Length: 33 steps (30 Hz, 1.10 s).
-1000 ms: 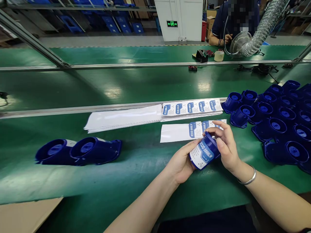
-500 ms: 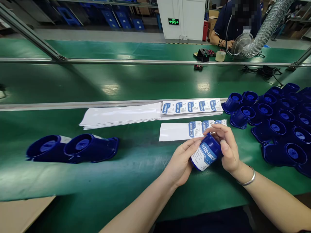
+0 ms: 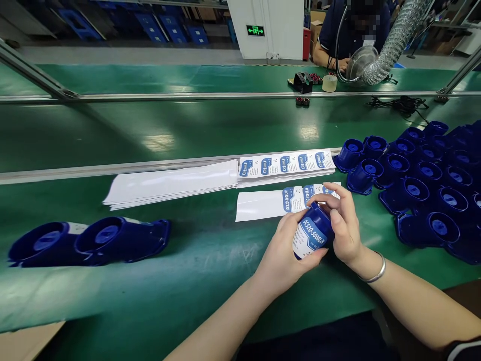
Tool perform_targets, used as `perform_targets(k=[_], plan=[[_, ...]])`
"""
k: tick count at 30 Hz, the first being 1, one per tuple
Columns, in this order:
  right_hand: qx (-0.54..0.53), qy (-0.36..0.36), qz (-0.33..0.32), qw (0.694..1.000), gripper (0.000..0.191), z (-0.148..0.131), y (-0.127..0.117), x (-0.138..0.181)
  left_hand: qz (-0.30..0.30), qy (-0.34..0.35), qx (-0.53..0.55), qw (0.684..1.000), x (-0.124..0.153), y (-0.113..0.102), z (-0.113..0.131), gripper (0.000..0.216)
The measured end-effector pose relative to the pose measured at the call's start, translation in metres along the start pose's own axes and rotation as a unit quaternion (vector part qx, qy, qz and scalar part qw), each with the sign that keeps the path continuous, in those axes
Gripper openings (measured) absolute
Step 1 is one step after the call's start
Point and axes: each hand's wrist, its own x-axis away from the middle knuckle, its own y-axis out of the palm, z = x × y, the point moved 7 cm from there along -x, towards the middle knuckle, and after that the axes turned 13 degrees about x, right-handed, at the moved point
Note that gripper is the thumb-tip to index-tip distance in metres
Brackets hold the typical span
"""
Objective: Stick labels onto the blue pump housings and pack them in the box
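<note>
Between my hands is a dark blue plastic housing (image 3: 320, 220), tilted, with a white and blue printed label (image 3: 308, 236) on its side. My left hand (image 3: 287, 250) wraps around its lower left, the thumb lying along the label's lower edge. My right hand (image 3: 343, 225) curls round the upper right side, its fingertips at the rim. Just behind them lies a label strip (image 3: 259, 204), part blank and part printed, its right end partly covered by my right fingers.
Two labelled blue housings (image 3: 120, 238) lie on the left of the green bench (image 3: 180, 291). Many more housings (image 3: 413, 188) crowd the right. Behind sit stacked label sheets (image 3: 285, 164) and blank sheets (image 3: 176, 183). A co-worker (image 3: 353, 35) sits across, near a duct (image 3: 394, 45).
My left thumb has moved down from the housing's upper side to the label's lower edge. The housing has turned slightly in my hands. The whole view has shifted, with bench items appearing further left.
</note>
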Motion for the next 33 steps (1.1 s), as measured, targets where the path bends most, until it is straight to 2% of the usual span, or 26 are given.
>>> perform_targets(k=[3,6,9,11,14,16,19,23,26,30,33], plan=[[-0.008,-0.012,-0.009,1.0,0.05,-0.002,0.001,-0.001,-0.001,-0.01,0.01,1.0,-0.001,-0.004,0.002,0.066],[-0.018,-0.012,-0.007,1.0,0.049,-0.002,0.0,-0.001,-0.008,-0.089,0.135,0.987,-0.003,-0.006,-0.007,0.063],[-0.029,-0.033,-0.012,0.999,0.05,-0.006,0.001,0.001,0.021,-0.188,0.341,0.921,-0.003,-0.003,-0.022,0.04],[-0.026,-0.055,-0.024,0.998,0.05,-0.009,0.003,0.002,0.032,-0.233,0.416,0.878,-0.003,0.001,-0.028,0.031],[-0.01,-0.064,-0.029,0.997,0.051,-0.011,0.005,0.004,0.021,-0.249,0.447,0.859,-0.002,0.006,-0.029,0.025],[0.001,-0.06,-0.024,0.998,0.051,-0.011,0.005,0.003,0.022,-0.235,0.439,0.867,-0.001,0.007,-0.027,0.027],[0.013,-0.062,-0.022,0.998,0.052,-0.012,0.004,0.002,0.034,-0.2,0.386,0.9,0.001,0.003,-0.023,0.033],[0.028,-0.056,-0.03,0.998,0.052,-0.011,0.005,0.001,0.02,-0.141,0.242,0.96,0.001,-0.002,-0.015,0.036],[0.033,-0.058,-0.03,0.997,0.052,-0.011,0.005,0.0,0.011,-0.081,0.113,0.99,-0.001,-0.004,-0.008,0.038],[0.027,-0.063,-0.029,0.997,0.051,-0.011,0.005,0.0,0.028,-0.018,-0.008,0.999,0.001,-0.003,-0.001,0.053],[0.015,-0.065,-0.027,0.997,0.05,-0.011,0.005,0.001,0.033,-0.015,-0.018,0.999,0.001,-0.003,0.0,0.054]])
